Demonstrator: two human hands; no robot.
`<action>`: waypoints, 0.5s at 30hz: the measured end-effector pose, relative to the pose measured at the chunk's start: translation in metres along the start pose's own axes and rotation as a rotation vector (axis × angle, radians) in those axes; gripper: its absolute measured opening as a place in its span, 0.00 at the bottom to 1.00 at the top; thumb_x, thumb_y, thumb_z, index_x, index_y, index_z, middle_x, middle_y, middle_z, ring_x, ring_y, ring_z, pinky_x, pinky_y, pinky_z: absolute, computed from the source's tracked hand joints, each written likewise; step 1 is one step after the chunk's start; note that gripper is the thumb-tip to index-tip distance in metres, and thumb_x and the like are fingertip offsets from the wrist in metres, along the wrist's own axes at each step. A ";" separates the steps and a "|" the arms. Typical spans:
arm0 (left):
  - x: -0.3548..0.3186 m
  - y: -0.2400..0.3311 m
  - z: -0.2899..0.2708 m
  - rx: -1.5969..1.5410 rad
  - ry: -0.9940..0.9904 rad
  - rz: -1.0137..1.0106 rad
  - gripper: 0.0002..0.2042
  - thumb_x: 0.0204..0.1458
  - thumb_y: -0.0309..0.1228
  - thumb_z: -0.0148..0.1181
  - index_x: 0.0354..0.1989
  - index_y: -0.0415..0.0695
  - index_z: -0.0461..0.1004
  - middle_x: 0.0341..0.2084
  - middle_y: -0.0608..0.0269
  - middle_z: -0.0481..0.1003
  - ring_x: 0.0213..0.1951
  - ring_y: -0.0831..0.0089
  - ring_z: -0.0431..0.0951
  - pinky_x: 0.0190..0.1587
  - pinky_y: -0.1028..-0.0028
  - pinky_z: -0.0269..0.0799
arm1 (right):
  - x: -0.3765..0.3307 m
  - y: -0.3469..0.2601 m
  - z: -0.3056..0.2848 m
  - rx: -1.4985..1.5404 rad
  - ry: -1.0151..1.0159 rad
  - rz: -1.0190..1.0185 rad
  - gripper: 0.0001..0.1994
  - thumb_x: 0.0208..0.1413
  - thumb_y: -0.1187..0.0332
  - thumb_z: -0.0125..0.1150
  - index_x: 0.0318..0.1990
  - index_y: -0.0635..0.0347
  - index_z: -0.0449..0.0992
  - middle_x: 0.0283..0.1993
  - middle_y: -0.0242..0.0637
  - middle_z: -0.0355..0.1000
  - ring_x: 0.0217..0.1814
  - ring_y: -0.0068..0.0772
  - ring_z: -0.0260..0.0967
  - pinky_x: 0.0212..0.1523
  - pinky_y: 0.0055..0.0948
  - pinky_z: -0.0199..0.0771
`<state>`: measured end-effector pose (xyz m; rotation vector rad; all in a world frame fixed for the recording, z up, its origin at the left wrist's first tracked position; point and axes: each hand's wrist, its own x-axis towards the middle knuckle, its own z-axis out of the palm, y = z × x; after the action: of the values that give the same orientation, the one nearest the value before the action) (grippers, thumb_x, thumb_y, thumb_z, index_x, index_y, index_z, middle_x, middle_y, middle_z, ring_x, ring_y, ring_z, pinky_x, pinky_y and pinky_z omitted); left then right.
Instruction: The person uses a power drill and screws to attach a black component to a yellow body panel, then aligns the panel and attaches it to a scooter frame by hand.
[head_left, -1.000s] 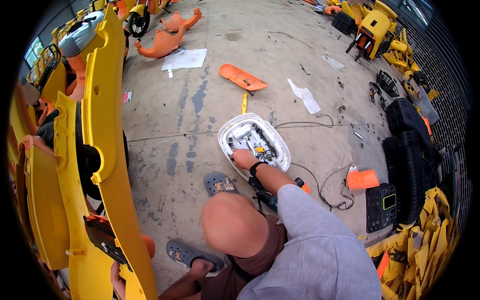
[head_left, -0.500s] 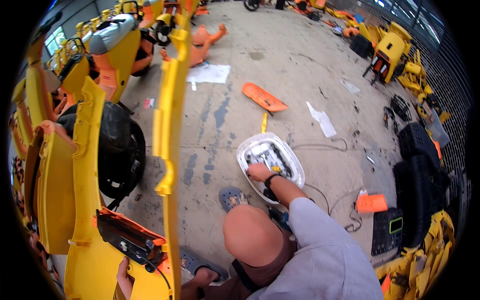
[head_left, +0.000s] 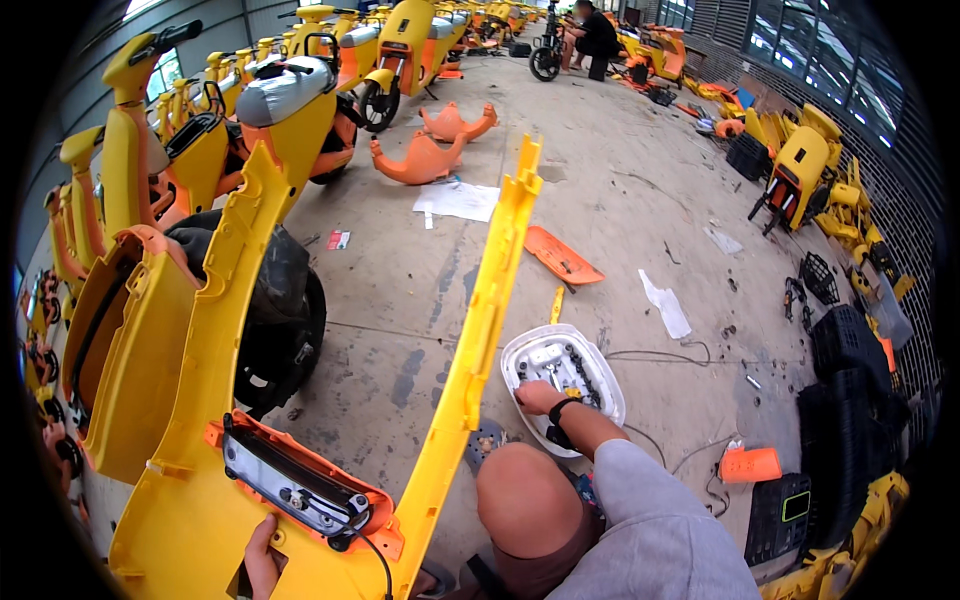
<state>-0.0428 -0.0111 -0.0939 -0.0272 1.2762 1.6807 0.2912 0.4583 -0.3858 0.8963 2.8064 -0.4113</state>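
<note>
I have the right hand in the white tray, near its left wall, fingers curled; I cannot tell whether they pinch anything. Its forearm crosses the tray's near side. Left of the tray, my left hand grips the yellow panel, thumb along its face.

The person's bare hands number two. Present: one U-shaped yellow plastic panel, one white oval plastic tub, two horned orange plastic shells.
</note>
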 end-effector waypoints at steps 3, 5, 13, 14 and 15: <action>-0.007 0.001 0.000 -0.045 0.011 0.000 0.14 0.64 0.30 0.49 0.56 0.40 0.71 0.46 0.54 0.77 0.48 0.60 0.78 0.52 0.62 0.75 | -0.003 0.002 0.002 0.061 0.038 -0.029 0.09 0.50 0.67 0.59 0.30 0.63 0.80 0.36 0.52 0.78 0.40 0.55 0.78 0.42 0.47 0.79; -0.012 0.002 -0.001 -0.077 0.025 0.010 0.15 0.64 0.29 0.49 0.57 0.40 0.70 0.48 0.54 0.77 0.50 0.60 0.78 0.53 0.62 0.76 | 0.001 -0.001 0.002 0.068 0.036 -0.069 0.09 0.50 0.67 0.60 0.31 0.65 0.80 0.39 0.52 0.76 0.42 0.55 0.78 0.44 0.47 0.79; -0.002 0.003 0.043 -0.163 -0.002 -0.063 0.19 0.65 0.31 0.49 0.63 0.39 0.66 0.57 0.51 0.76 0.57 0.58 0.78 0.61 0.57 0.73 | -0.016 0.072 0.056 0.145 0.393 -0.036 0.09 0.55 0.75 0.54 0.38 0.67 0.79 0.46 0.54 0.74 0.47 0.58 0.76 0.49 0.49 0.79; -0.040 0.004 0.029 -0.186 0.181 -0.050 0.20 0.65 0.31 0.50 0.63 0.39 0.66 0.57 0.50 0.75 0.59 0.56 0.76 0.64 0.55 0.70 | 0.009 -0.022 0.046 0.093 0.177 -0.067 0.09 0.55 0.75 0.53 0.39 0.66 0.79 0.46 0.55 0.74 0.47 0.59 0.76 0.48 0.49 0.79; -0.024 0.007 0.046 -0.136 0.089 0.003 0.13 0.64 0.31 0.52 0.54 0.41 0.72 0.45 0.55 0.81 0.40 0.66 0.83 0.43 0.68 0.81 | 0.003 0.031 0.055 0.022 0.150 0.053 0.08 0.55 0.75 0.54 0.38 0.66 0.78 0.45 0.54 0.74 0.46 0.57 0.76 0.47 0.50 0.78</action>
<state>-0.0121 0.0071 -0.0560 -0.1836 1.2250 1.7832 0.3107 0.4672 -0.4449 1.0450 2.9103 -0.3834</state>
